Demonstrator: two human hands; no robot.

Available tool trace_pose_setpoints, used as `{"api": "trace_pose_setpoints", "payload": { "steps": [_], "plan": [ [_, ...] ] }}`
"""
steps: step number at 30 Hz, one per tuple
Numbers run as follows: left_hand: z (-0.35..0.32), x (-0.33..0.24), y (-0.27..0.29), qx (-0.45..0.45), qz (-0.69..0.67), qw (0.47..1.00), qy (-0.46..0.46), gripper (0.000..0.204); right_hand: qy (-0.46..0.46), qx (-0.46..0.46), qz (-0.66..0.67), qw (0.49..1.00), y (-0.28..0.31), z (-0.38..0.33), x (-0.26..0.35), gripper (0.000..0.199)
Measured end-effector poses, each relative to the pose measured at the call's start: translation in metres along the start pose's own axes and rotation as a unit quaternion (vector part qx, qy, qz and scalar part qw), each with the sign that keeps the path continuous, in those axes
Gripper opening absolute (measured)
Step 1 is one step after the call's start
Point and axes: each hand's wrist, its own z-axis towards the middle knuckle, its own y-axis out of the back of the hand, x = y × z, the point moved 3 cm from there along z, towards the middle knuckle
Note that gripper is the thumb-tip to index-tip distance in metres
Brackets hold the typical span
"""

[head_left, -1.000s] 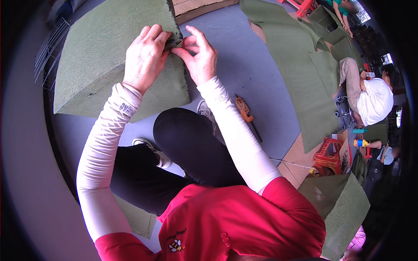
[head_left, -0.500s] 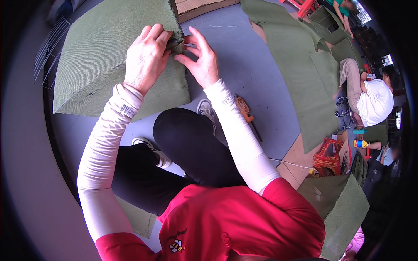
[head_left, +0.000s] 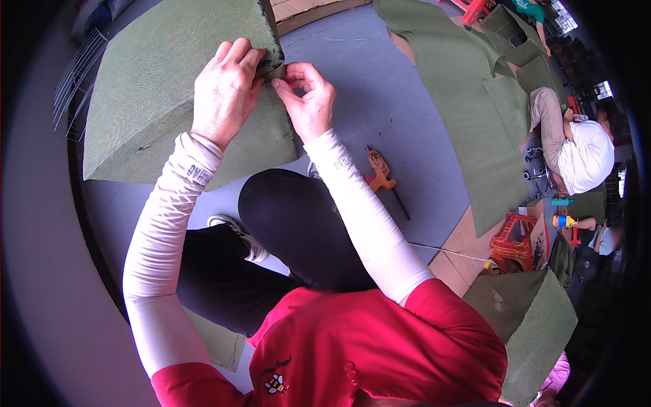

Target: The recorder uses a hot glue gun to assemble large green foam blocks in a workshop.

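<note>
A large box-shaped piece covered in green woven fabric (head_left: 156, 81) stands in front of me at the upper left. Its right edge has a folded flap of fabric (head_left: 274, 70), dark on the inside. My left hand (head_left: 226, 95) grips that flap from the left with bent fingers. From the other side, my right hand (head_left: 310, 98) pinches the flap between thumb and curled fingers. The inside of the fold is mostly hidden by my fingers. An orange glue gun (head_left: 380, 171) with a dark rod lies on the floor beyond my right forearm.
Long green fabric (head_left: 454, 102) spreads across the floor at right. A seated person in white (head_left: 586, 156), a red stool (head_left: 512, 241) and a yellow bottle in someone's hand (head_left: 564, 221) are farther right. A wire rack (head_left: 78, 85) stands at far left; cardboard (head_left: 315, 13) lies ahead.
My right hand has shifted slightly left and down, its fingers curling from spread to a pinch on the flap. My left hand has stayed nearly in place. More of the glue gun shows.
</note>
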Motion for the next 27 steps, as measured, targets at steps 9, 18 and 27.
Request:
{"api": "trace_pose_setpoints", "payload": {
  "steps": [9, 18, 27],
  "plan": [
    [-0.004, -0.001, 0.002, -0.006, 0.008, 1.0, -0.001, 0.038, -0.163, 0.064, 0.19, 0.966, 0.0, 0.003, -0.012, 0.059],
    [-0.004, -0.005, 0.001, 0.016, -0.005, 1.0, 0.008, 0.04, -0.186, 0.081, 0.296, 0.933, 0.041, -0.02, -0.048, 0.068],
    [0.014, -0.009, -0.008, 0.012, -0.003, 0.999, 0.032, 0.041, -0.544, -0.207, -0.299, 0.757, 0.296, -0.273, -0.316, 0.063]
  ]
}}
